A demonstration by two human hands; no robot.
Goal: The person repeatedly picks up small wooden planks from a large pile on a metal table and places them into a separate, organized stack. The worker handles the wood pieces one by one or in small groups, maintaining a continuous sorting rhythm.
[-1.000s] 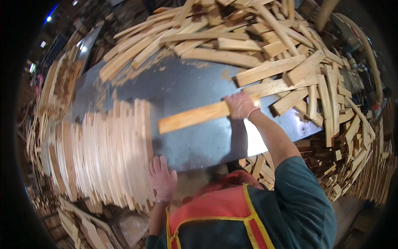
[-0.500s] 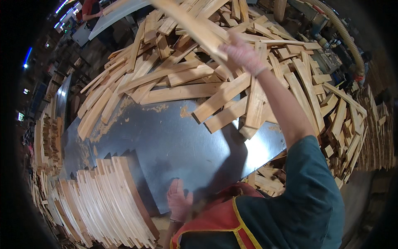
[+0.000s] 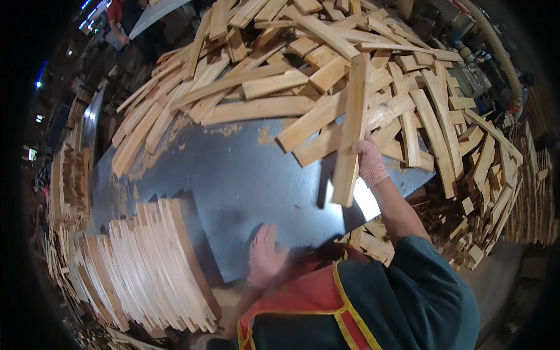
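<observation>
My right hand (image 3: pixel 371 160), in a pale pinkish glove, is closed round the edge of a long wooden board (image 3: pixel 352 131). This board slants up and away over the front of a large heap of loose boards (image 3: pixel 262 111). My left hand (image 3: pixel 266 252), gloved too and a little blurred, is held low over the near part of the dark metal tabletop (image 3: pixel 256 175), fingers stretched out and holding nothing. Left of it, a row of boards (image 3: pixel 154 262) stands packed side by side on edge.
Sawdust (image 3: pixel 169 154) lies along the tabletop's left part. Offcuts (image 3: pixel 373 242) fill the space beneath its right edge. A ribbed hose (image 3: pixel 501 58) hangs at the far right. Another person (image 3: pixel 119 23) stands at the far left beside a pale tabletop (image 3: pixel 160 17).
My right hand has let go of the board it held over the heap, come nearer, and taken hold of another at the heap's front. My left hand has shifted slightly right.
</observation>
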